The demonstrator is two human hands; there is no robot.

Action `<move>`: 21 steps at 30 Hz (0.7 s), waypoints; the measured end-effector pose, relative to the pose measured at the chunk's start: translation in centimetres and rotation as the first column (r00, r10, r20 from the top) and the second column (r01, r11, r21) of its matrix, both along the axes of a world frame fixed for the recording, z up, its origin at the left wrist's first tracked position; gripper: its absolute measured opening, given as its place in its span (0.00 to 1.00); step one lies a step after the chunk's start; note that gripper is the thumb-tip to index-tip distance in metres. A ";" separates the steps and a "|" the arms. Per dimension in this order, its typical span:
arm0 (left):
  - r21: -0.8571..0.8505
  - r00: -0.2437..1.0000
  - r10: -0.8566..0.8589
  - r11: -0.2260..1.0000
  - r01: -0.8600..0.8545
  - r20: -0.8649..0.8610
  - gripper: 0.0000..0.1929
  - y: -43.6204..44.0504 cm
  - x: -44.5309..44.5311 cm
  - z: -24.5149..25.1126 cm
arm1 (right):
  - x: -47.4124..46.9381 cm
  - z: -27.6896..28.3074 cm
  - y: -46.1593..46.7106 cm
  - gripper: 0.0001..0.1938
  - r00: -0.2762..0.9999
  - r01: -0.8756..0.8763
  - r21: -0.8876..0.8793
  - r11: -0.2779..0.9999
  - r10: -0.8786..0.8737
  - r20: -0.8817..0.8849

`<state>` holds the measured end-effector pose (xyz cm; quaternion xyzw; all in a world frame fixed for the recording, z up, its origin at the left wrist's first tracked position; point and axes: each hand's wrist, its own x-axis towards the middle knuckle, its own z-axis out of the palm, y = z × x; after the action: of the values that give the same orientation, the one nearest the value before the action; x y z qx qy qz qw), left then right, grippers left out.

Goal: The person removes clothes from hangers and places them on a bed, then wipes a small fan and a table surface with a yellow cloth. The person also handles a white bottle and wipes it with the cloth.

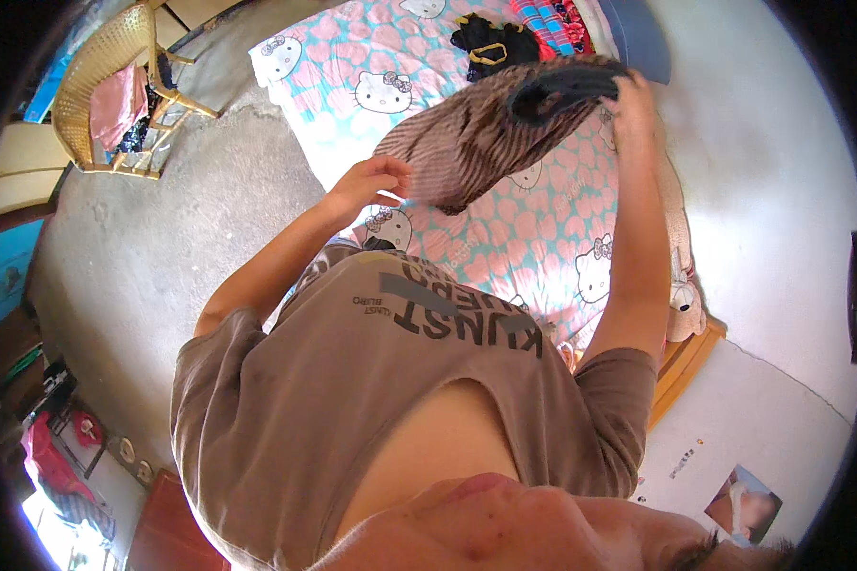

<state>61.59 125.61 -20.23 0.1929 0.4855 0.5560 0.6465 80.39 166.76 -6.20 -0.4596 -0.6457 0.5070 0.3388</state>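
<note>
A brown-and-dark striped garment (464, 146) stretches in mid-air over the bed, its lower left part blurred. My right hand (632, 103) grips it at the dark band around its opening, up at the right. Beside the garment's left edge is my left hand (375, 182), fingers bent and apart, with no cloth visible between them. Beneath both hands lies a bed sheet (471, 250) printed with pink shapes and white cat faces.
Black clothing with yellow trim (496, 50) and a blue plaid cloth (546, 25) lie at the bed's far end. Along the wall side rests a plush toy (682, 300) above a wooden bed edge (685, 364). A wicker chair (103, 86) bearing pink cloth (120, 107) stands on the concrete floor (171, 193).
</note>
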 end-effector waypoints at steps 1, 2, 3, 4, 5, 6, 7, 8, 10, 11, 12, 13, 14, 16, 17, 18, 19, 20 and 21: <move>-0.042 0.999 0.036 0.998 -0.036 0.005 0.14 -0.1 -0.4 -0.4 | -1.1 1.1 1.3 0.22 0.999 0.050 0.051 0.997 -0.049 -0.021; -0.077 0.999 0.052 0.996 -0.053 -0.006 0.13 -0.1 -0.8 -0.7 | -1.8 1.9 2.3 0.21 0.995 0.091 0.065 0.994 -0.088 -0.054; -0.087 0.998 0.067 0.994 -0.066 0.007 0.13 -0.1 -1.2 -1.1 | -2.5 2.4 3.2 0.21 0.991 0.077 0.096 0.992 -0.066 -0.113; -0.097 0.997 0.082 0.992 -0.079 0.019 0.12 -0.1 -1.7 -1.5 | -3.0 2.7 4.0 0.22 0.990 0.096 0.108 0.989 -0.083 -0.115; -0.111 0.995 0.099 0.989 -0.095 0.026 0.12 0.1 -2.1 -1.9 | -3.5 2.9 4.9 0.23 0.989 0.091 0.129 0.987 -0.074 -0.126; -0.128 0.995 0.100 0.987 -0.097 0.012 0.12 0.3 -2.4 -2.4 | -4.0 2.8 5.8 0.24 0.988 0.087 0.150 0.985 -0.066 -0.138; -0.138 0.995 0.101 0.985 -0.100 0.003 0.12 0.5 -2.8 -3.0 | -4.5 2.5 6.4 0.24 0.981 0.095 0.138 0.986 -0.069 -0.182; -0.149 0.995 0.103 0.984 -0.103 -0.006 0.12 0.9 -3.3 -3.6 | -5.0 2.1 7.0 0.24 0.972 0.101 0.125 0.987 -0.071 -0.226; -0.182 0.995 0.097 0.978 -0.100 -0.025 0.13 1.7 -4.0 -5.1 | -5.9 1.4 7.7 0.23 0.950 0.116 0.080 0.990 -0.087 -0.299; -0.191 0.996 0.083 0.978 -0.086 -0.023 0.13 2.3 -4.2 -6.0 | -6.6 0.8 7.7 0.22 0.939 0.124 0.046 0.991 -0.102 -0.328; -0.209 0.997 0.068 0.975 -0.072 -0.028 0.13 2.9 -4.5 -7.0 | -7.0 0.4 7.5 0.22 0.927 0.131 0.013 0.991 -0.118 -0.356; -0.215 0.998 0.055 0.975 -0.061 -0.031 0.14 3.5 -4.7 -8.1 | -7.4 0.1 7.1 0.21 0.938 0.112 0.023 0.993 -0.098 -0.331; -0.206 0.999 0.030 0.978 -0.027 0.012 0.14 4.4 -4.8 -9.3 | -7.8 -0.3 6.5 0.20 0.949 0.090 0.033 0.995 -0.076 -0.305; -0.214 0.987 -0.013 0.976 0.047 0.160 0.17 6.8 -4.7 -11.8 | -7.7 -1.0 5.1 0.18 0.947 -0.019 0.048 0.999 0.033 -0.319; -0.205 0.972 -0.034 0.975 0.082 0.231 0.18 8.4 -4.6 -13.1 | -7.2 -1.5 4.2 0.18 0.919 0.011 0.004 1.000 -0.008 -0.395; -0.188 0.948 -0.117 0.966 0.178 0.295 0.33 10.4 -4.5 -14.4 | -6.6 -1.8 3.4 0.18 0.881 -0.035 -0.037 0.999 0.014 -0.474; -0.137 0.901 -0.082 0.978 0.154 0.427 0.38 12.3 -4.4 -15.4 | -5.9 -2.2 2.8 0.19 0.822 -0.152 -0.036 0.988 0.106 -0.560; -0.117 0.840 -0.048 0.984 0.132 0.540 0.42 14.4 -4.2 -16.3 | -4.8 -2.5 2.4 0.17 0.824 -0.191 -0.143 0.971 0.079 -0.561; -0.104 0.760 -0.011 0.989 0.104 0.649 0.47 16.6 -3.9 -16.9 | -3.0 -2.6 1.7 0.16 0.727 -0.429 -0.091 0.899 0.284 -0.625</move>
<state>57.66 142.17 -37.12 -0.0397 0.2628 0.5343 0.8024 77.38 168.46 -8.79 -0.1786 -0.5191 0.7522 0.3646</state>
